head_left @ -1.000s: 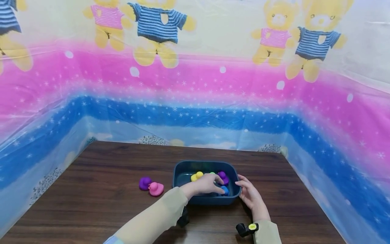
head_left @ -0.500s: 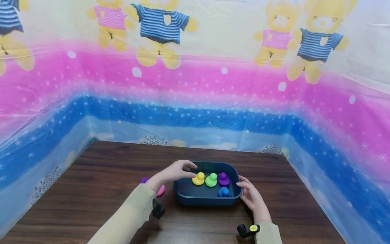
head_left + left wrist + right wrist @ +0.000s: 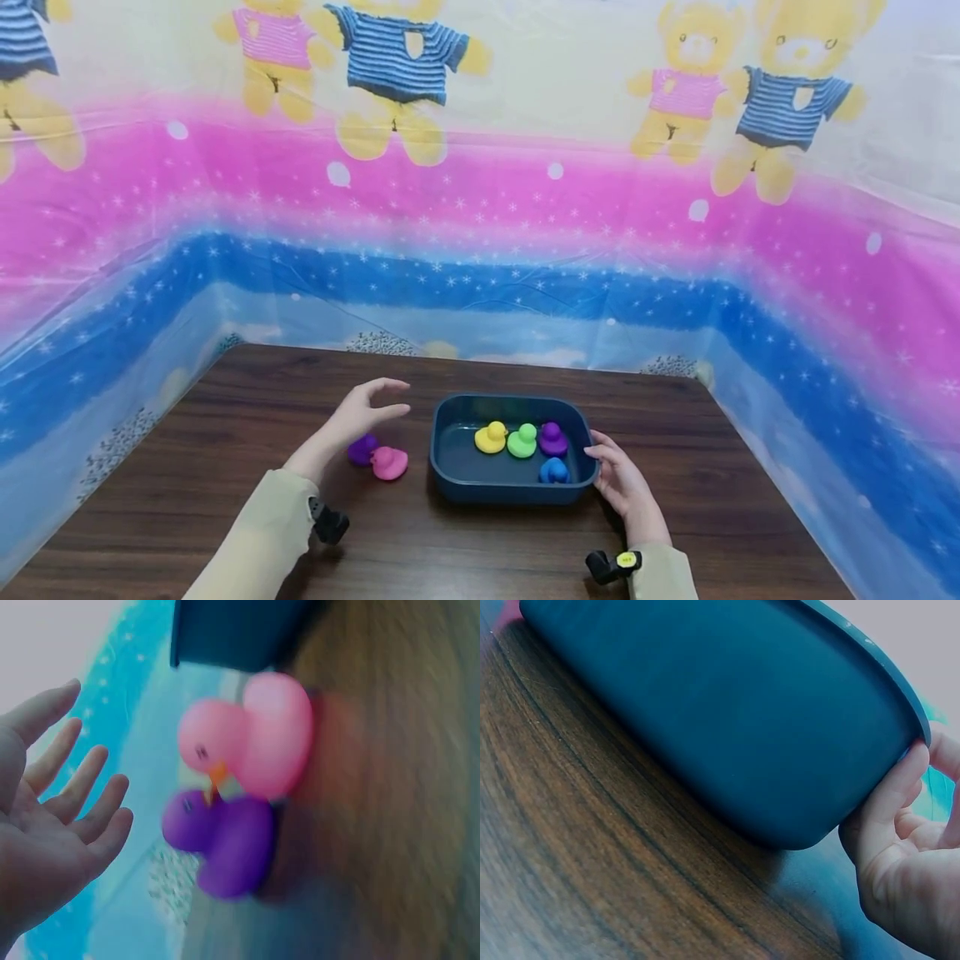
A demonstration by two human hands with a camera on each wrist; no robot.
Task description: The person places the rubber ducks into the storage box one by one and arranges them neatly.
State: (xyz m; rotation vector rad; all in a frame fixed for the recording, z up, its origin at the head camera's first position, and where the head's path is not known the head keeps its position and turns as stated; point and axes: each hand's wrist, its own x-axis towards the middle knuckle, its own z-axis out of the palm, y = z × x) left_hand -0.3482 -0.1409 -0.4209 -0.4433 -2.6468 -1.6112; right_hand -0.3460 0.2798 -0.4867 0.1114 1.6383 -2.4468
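A dark blue tub (image 3: 457, 475) stands mid-table with a yellow duck (image 3: 491, 438), a green duck (image 3: 522, 442), a purple duck (image 3: 552, 438) and a blue duck (image 3: 553, 472) inside. Left of the tub, a pink duck (image 3: 389, 463) (image 3: 255, 739) and a second purple duck (image 3: 363, 449) (image 3: 225, 840) sit side by side on the wood. My left hand (image 3: 363, 410) (image 3: 56, 810) hovers open above these two, fingers spread, holding nothing. My right hand (image 3: 617, 475) (image 3: 900, 832) rests against the tub's right end, thumb on its wall (image 3: 727, 727).
The dark wooden table (image 3: 225, 500) is enclosed on three sides by a plastic sheet printed with teddy bears (image 3: 480, 208). Bare wood lies left of the ducks and in front of the tub.
My left hand has left the tub, where it was at the blue duck, and swung left, over the pink and purple ducks. The right hand stays at the tub.
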